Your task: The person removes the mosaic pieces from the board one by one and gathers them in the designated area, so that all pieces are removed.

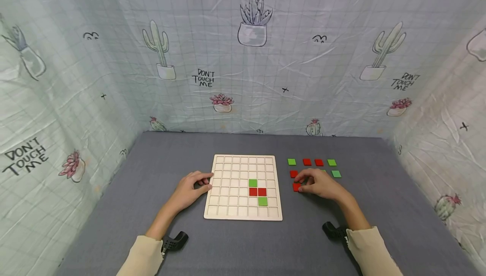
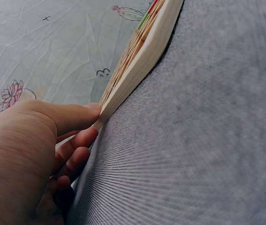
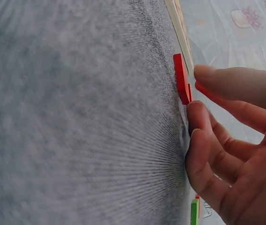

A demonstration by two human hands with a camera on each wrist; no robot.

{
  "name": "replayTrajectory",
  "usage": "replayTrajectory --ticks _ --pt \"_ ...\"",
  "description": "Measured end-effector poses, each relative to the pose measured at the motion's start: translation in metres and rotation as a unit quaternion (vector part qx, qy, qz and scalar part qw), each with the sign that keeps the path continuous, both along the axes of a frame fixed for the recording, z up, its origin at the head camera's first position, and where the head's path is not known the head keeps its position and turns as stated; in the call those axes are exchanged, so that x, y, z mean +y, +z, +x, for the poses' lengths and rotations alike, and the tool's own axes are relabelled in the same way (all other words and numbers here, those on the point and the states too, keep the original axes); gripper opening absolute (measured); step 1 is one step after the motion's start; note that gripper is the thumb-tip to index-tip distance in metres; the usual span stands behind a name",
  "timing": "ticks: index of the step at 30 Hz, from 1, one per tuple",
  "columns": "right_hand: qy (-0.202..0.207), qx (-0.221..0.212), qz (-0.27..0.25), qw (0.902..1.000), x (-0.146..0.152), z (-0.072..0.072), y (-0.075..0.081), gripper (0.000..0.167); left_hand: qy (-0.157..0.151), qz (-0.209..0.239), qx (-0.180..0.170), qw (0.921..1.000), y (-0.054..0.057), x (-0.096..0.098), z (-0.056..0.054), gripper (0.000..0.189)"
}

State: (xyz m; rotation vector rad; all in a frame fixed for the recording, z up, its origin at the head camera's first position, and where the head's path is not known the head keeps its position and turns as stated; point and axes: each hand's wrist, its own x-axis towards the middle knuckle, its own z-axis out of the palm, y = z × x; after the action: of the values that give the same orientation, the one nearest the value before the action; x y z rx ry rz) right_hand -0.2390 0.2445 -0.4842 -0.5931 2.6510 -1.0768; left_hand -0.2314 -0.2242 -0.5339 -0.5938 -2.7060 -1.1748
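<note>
A square wooden grid board (image 1: 231, 187) lies on the table, with two red tiles (image 1: 253, 192) and two green tiles (image 1: 263, 201) set in its cells. My left hand (image 1: 188, 189) holds the board's left edge between thumb and fingers; the left wrist view shows the thumb (image 2: 79, 116) at the pale rim. Right of the board, my right hand (image 1: 320, 184) reaches over a loose red tile (image 1: 296, 187). In the right wrist view the fingertips are right at that tile (image 3: 181, 79), with the thumb slightly apart from it. The hand partly covers other tiles behind.
Loose tiles lie in rows right of the board, among them a green tile (image 1: 291, 162), a red tile (image 1: 306, 162) and another green tile (image 1: 336, 174). A patterned cloth (image 1: 258, 73) surrounds the grey table (image 1: 174, 149) at the back and sides.
</note>
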Motion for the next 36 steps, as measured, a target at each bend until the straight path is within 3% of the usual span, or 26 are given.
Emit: replayTrajectory --ticks 7,19,27,36 --pt "-0.009 0.011 -0.009 0.9999 -0.009 0.005 0.006 0.023 0.002 0.003 -0.01 0.9999 -0.002 0.001 0.0 0.037" --pt "0.027 0.031 -0.003 0.9991 -0.037 0.009 0.018 0.024 0.004 0.005 -0.011 0.9999 0.0 -0.002 -0.001 0.038" --pt "0.053 0.029 -0.013 0.9981 -0.065 0.004 0.023 0.023 0.001 0.002 -0.009 1.0 -0.001 -0.002 -0.003 0.038" --pt "0.09 0.037 0.009 0.9953 -0.091 -0.008 0.017 0.02 -0.002 0.002 -0.005 1.0 0.0 -0.002 -0.006 0.037"
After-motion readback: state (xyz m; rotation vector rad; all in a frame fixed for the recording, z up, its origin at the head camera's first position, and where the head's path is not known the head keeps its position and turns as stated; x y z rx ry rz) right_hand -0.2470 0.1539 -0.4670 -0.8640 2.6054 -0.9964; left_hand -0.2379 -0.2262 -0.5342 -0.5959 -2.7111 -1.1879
